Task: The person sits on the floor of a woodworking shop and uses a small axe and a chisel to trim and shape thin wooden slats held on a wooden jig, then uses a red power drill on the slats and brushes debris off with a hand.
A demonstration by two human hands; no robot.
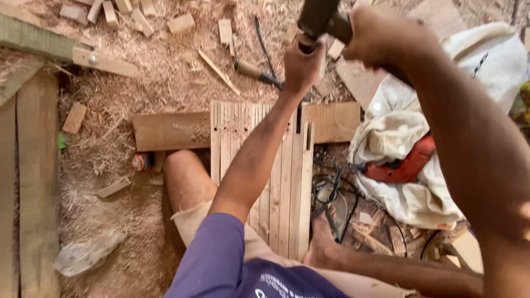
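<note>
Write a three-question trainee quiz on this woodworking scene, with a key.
1. True or false: the right hand grips a dark mallet raised above the slats.
2. What colour is the drill lying on the white cloth?
3. The left hand holds: A) a chisel B) a saw C) a brush

Key: 1 true; 2 red; 3 A

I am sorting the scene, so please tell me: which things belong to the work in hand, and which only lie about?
In use:
left hand on a chisel
right hand on a mallet
wooden slats

Lying about:
red drill
white cloth
offcut blocks
sawdust
</note>
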